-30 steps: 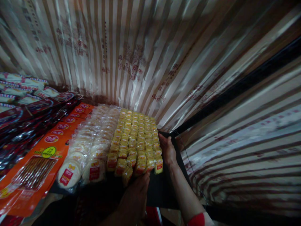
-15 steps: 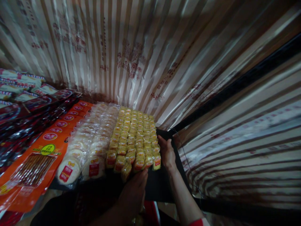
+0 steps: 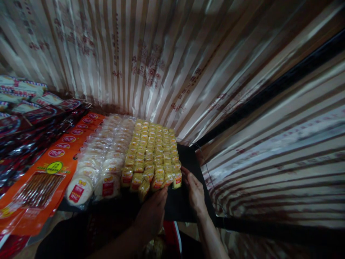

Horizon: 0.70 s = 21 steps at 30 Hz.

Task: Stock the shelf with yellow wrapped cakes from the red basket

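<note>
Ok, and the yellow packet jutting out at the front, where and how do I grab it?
Probably pinch the jutting packet by its lower end, coming from the front edge of the black shelf: it tilts and sticks out beyond the other yellow packets, leaving that end exposed, while its upper end sits close to them.

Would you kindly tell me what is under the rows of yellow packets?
A black shelf shows in front and to the right of the yellow packets, seemingly continuing beneath them. The surface directly under them is covered and cannot be seen.
</note>
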Each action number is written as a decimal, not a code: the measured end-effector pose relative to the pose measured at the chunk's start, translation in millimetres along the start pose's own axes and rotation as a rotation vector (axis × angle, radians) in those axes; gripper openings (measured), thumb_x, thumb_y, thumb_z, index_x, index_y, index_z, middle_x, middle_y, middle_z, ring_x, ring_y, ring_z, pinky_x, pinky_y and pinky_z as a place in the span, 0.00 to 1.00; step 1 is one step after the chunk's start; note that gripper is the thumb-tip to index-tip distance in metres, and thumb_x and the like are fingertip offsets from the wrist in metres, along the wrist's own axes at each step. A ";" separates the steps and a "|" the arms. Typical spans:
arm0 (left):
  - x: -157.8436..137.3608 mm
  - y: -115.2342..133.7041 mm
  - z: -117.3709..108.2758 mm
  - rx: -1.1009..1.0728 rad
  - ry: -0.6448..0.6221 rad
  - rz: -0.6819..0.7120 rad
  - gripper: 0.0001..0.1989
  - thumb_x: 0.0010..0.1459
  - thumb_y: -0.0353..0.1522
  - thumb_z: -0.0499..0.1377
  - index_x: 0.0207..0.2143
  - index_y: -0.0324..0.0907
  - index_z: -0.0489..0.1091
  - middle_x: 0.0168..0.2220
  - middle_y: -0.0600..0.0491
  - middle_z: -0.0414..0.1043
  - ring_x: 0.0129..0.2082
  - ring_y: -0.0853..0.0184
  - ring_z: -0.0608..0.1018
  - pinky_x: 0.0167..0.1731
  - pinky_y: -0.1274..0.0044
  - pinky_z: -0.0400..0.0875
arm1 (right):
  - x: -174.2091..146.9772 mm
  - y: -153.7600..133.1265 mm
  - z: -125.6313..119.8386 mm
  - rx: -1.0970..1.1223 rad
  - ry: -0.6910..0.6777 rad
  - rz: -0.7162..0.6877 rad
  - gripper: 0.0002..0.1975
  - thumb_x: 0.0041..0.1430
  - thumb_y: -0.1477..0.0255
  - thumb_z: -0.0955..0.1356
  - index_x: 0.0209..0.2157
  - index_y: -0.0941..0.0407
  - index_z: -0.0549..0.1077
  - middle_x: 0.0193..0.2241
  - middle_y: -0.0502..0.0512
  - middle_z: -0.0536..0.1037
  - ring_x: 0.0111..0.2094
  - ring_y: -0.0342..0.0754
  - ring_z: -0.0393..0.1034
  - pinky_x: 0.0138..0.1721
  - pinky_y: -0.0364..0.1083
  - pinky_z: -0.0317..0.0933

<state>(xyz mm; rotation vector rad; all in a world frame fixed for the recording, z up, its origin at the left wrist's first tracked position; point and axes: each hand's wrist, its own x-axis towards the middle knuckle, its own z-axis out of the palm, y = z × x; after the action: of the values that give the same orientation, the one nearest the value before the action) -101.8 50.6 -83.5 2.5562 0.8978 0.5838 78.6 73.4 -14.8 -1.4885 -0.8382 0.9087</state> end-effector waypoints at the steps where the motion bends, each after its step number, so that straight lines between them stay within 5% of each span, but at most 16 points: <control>1: -0.3 0.2 -0.1 0.004 -0.001 0.002 0.26 0.58 0.27 0.47 0.60 0.28 0.52 0.61 0.44 0.53 0.62 0.66 0.53 0.60 0.76 0.53 | -6.0 0.5 -0.9 -0.059 0.002 -0.011 0.21 0.51 0.55 0.67 0.44 0.50 0.74 0.49 0.53 0.74 0.53 0.54 0.64 0.57 0.54 0.53; 10: -0.4 0.8 -5.8 0.074 -0.031 0.026 0.25 0.57 0.25 0.46 0.59 0.29 0.54 0.61 0.45 0.55 0.62 0.66 0.55 0.59 0.75 0.55 | -20.3 18.4 0.9 -0.413 0.100 -0.180 0.25 0.39 0.64 0.74 0.43 0.49 0.74 0.44 0.54 0.75 0.47 0.55 0.67 0.54 0.54 0.57; 15: -0.5 1.2 -7.7 0.100 -0.023 0.055 0.25 0.57 0.25 0.46 0.58 0.29 0.56 0.60 0.44 0.56 0.62 0.65 0.54 0.59 0.74 0.56 | -16.2 19.5 12.1 -0.319 0.125 -0.098 0.25 0.44 0.60 0.71 0.46 0.53 0.73 0.42 0.57 0.77 0.39 0.53 0.72 0.46 0.53 0.64; 21: -1.4 -0.9 -1.2 0.093 0.001 0.057 0.27 0.56 0.26 0.46 0.59 0.29 0.53 0.61 0.44 0.55 0.62 0.65 0.53 0.59 0.73 0.57 | -13.3 19.2 19.5 -0.403 0.125 -0.158 0.29 0.50 0.57 0.67 0.51 0.59 0.69 0.45 0.61 0.75 0.45 0.54 0.70 0.46 0.52 0.64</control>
<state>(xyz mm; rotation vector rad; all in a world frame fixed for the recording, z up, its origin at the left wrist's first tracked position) -103.9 50.6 -83.3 2.6730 0.8736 0.5721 55.5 68.3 -33.9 -1.7743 -1.0724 0.5424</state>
